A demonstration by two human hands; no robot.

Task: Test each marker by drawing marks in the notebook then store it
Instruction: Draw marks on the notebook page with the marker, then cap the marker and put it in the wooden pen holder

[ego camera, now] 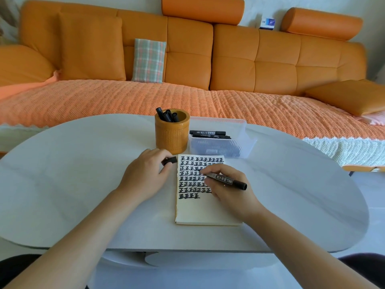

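On the counter (83, 184), our right hand (227, 190) fingers clamp a marker (227, 180) over the notebook (200, 209); left hand (145, 176) fingers pinch its cap (169, 161)

You can read "700" on the marker (227, 180) barrel, and rows of "正" fill the notebook (193, 207) page.

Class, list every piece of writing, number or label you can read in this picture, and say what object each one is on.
"正", drawn over and over in rows: notebook page.
"700", after Chinese characters too blurred to read: marker in the right hand.
White print on the markers in the clear box: too small to read.
Blue and white box behind the sofa: lettering blurred, unreadable.
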